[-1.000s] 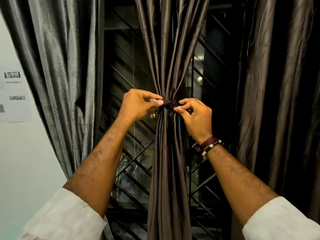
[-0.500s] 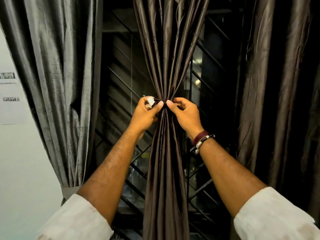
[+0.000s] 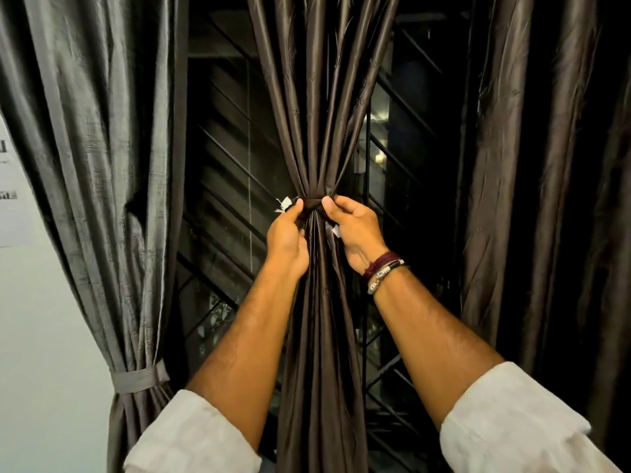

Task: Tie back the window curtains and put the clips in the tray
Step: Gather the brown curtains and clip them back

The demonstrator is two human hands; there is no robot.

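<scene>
At gathered vertical curtain | both hands pinch horizontal tie band, seemingly | left hand | right hand

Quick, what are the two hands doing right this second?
Left hand: fingers curled, pinching the dark tie band around the middle curtain.
Right hand: fingers curled, pinching the same band from the other side.

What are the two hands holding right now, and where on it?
Both hands pinch the dark tie band around the gathered middle curtain: the left hand at its left side, the right hand at its right.
</scene>
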